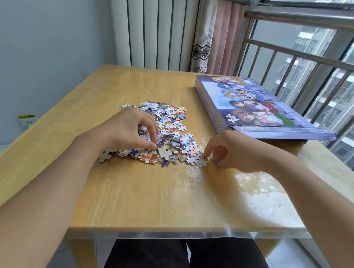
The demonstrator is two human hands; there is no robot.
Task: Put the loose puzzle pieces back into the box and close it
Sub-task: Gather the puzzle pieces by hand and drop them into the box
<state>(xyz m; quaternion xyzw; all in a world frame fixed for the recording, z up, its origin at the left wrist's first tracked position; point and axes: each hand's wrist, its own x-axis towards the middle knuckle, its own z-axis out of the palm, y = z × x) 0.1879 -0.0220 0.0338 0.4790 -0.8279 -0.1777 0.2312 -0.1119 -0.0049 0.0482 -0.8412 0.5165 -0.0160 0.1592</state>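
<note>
1. Black trousers (191,262) fill the nearest edge, the person's knees tucked under the pale wooden surface (155,196), which wears a clear plastic cover that hangs off its near rim.
2. Both bare forearms reach out over the wood toward the pile.
3. Left hand (129,129) sits on the near left part of the loose puzzle pieces (167,137), its grip curled tight, thumb and fingertips pinching a small clump of pieces.
4. Right hand (233,150) is down at the pile's near right edge, fingers bent and the tips touching the surface by the outermost pieces; a small purple piece shows beneath them, but whether that grip actually has hold of it, I cannot tell.
5. Pieces spread in a heap across the middle of the surface, all of them outside the box.
6. Puzzle box (258,109) lies flat at the far right, lid on, cartoon picture up, well apart from the pile and jutting past the right-hand edge.
7. Beyond: pink curtain (222,36), window railing (308,58), tower blocks outside.
</note>
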